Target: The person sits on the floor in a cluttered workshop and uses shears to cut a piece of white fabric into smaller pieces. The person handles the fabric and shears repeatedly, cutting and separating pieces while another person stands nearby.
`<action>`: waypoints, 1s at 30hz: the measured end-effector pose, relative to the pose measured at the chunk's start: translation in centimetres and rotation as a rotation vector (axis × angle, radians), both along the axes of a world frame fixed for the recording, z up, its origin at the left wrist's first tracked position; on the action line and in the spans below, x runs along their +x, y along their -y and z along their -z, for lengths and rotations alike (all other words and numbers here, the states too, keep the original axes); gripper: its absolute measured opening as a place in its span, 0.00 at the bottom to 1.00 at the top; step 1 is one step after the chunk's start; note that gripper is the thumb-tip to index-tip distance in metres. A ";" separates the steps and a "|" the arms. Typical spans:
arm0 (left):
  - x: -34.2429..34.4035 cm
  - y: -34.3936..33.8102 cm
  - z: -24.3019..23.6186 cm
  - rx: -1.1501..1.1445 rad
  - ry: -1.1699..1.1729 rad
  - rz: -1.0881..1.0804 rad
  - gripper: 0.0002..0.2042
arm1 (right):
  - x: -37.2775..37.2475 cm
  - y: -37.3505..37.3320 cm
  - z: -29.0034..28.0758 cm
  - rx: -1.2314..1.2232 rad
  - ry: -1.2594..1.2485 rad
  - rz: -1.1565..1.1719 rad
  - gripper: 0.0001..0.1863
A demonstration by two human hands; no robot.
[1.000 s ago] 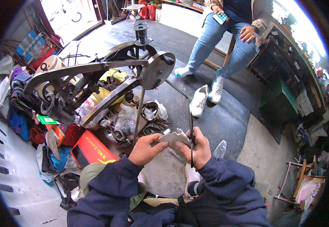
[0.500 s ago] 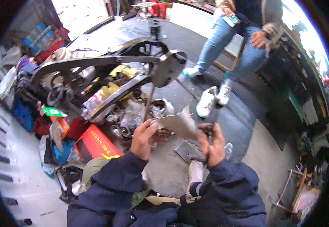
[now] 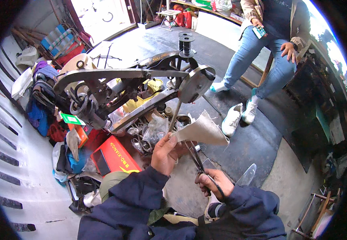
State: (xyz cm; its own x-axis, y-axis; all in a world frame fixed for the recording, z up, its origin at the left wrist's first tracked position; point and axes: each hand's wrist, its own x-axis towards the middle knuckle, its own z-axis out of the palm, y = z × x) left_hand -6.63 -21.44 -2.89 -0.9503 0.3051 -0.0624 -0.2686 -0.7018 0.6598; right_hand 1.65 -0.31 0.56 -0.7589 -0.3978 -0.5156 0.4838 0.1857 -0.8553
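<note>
Beyond the grip stood a long-armed sewing machine (image 3: 141, 86) (dark, heavy). The left hand (image 3: 166, 154) pinched a beige leather piece (image 3: 202, 130) by its near corner. The right hand (image 3: 213, 184), just below, was closed around scissors (image 3: 195, 158), blades reaching the piece's lower edge. It seemed the trimming step; continuing calls for steady tension.

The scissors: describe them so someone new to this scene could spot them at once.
Start at the big metal sewing machine on the left and come down to the person's two hands in dark blue sleeves. The right hand holds the scissors, blades pointing up into the beige cloth pinched by the left hand. They are the only thin dark tool in a hand.
</note>
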 end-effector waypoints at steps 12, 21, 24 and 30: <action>1.2 -0.6 0.5 -0.062 -0.001 0.248 0.13 | -0.4 -0.2 1.1 0.051 -0.093 0.062 0.30; 1.4 -1.1 0.1 -0.083 0.019 0.219 0.14 | -0.2 -0.3 0.9 0.089 -0.090 0.100 0.31; 1.5 -1.2 -0.2 0.007 0.047 0.177 0.13 | -0.2 -0.3 1.0 0.105 -0.114 0.106 0.30; 1.4 -1.2 0.4 -0.243 -0.060 0.172 0.10 | 0.0 -0.2 2.1 0.081 -0.111 0.094 0.29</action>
State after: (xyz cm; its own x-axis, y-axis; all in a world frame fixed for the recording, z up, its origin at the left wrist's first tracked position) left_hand -5.26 -20.26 -3.31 -0.8899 0.4452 -0.0990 -0.3257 -0.4684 0.8213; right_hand 1.60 -0.12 -1.52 -0.8448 -0.2829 -0.4541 0.4055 0.2150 -0.8884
